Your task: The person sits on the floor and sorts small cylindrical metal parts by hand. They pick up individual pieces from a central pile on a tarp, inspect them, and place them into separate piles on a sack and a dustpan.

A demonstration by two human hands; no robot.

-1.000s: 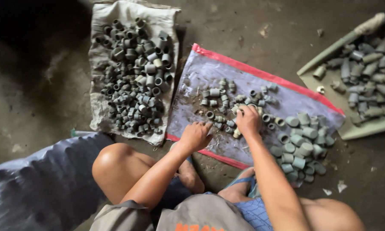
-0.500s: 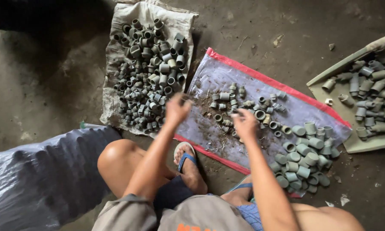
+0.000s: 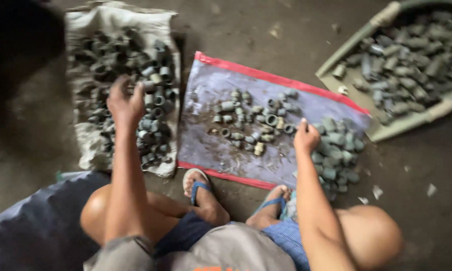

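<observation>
At far left a dark blue sack [image 3: 30, 226] lies on the floor by the person's knee. Beyond it a pale cloth [image 3: 85, 145] carries a heap of dark fittings [image 3: 151, 100]. The left hand [image 3: 124, 103] now hovers over this heap, fingers spread and loose, nothing visibly in it; a second ago it was on the plastic sheet, so it has swung left across the gap and looks to have carried a sorted piece over to the dark pile.

Next comes the grey sheet [image 3: 211, 145] with its red edge, a thin scatter of small fittings [image 3: 256, 123] across its middle and a denser grey-green pile [image 3: 336, 150] at its right end. The right hand [image 3: 306, 138] has stayed on the sheet, resting between scatter and pile, fingers curled down; whether it grips a piece I cannot tell through the blur.

At far right a green tray [image 3: 346, 85] holds more grey fittings [image 3: 406, 65], untouched.
</observation>
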